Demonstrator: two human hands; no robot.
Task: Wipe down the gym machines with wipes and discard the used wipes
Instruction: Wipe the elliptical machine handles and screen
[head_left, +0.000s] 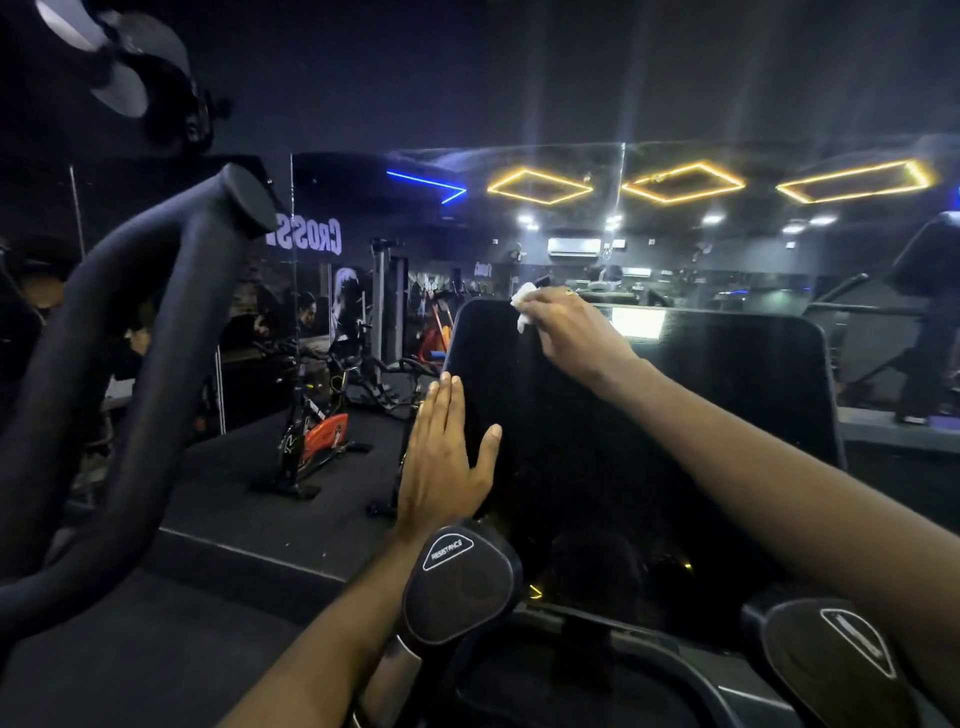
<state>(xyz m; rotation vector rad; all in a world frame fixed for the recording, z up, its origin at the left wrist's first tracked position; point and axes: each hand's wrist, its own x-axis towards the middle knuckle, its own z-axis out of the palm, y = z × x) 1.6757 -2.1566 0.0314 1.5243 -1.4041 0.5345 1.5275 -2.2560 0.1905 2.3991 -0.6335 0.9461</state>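
A large black console screen (675, 426) of a gym machine fills the middle of the view. My right hand (566, 327) is at the screen's upper left part, closed on a crumpled white wipe (522, 306) pressed against the glass. My left hand (447, 452) lies flat with fingers straight along the screen's left edge, thumb on the front face, holding nothing. Both forearms reach up from below.
A thick black handlebar (156, 332) curves up at the left. Two grip pads sit below the screen, one marked RESISTANCE (457, 577), another at the right (841, 654). A wall mirror (571, 234) behind reflects the gym. An orange-black spin bike (317, 441) stands on the floor.
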